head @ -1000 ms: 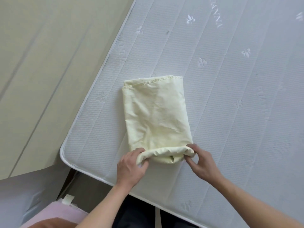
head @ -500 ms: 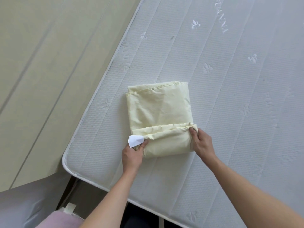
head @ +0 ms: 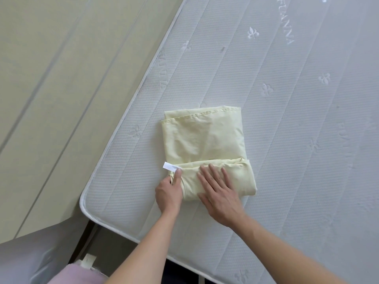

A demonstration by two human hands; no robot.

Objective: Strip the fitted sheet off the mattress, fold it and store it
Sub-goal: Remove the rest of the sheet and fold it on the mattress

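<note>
- While your right hand [head: 220,194] lies flat with straight fingers on the rolled near end of the fitted sheet [head: 205,144], your left hand [head: 168,193] pinches that end's left edge between thumb and curled fingers, just below a small white tag [head: 169,167] that sticks out there.
- You have the pale yellow sheet folded into a narrow packet on the bare mattress [head: 287,119], close to its near left corner; its long axis runs away from you, up the bed.
- The unfolded remainder lies straight ahead of both hands, beyond the fingertips, ending in a stitched hem at the far end. My judgement is that the next fold turns on that: the thick near part has to travel forward along the long axis, over the flat part.
- Both hands sit at the near end. The right is on top and central, the left is at the side, so the left looks better placed to keep the edge and tag tucked as the bundle turns.
- The cloth is thin, soft and creased, with a puffy, rounded roll under your palm that will likely spring open if pressure comes off.
- The mattress cover is grey-white, quilted in long stripes with a fine dotted weave and embroidered motifs, edged with piping.
- Folding seems nearly done; storing has not begun.
</note>
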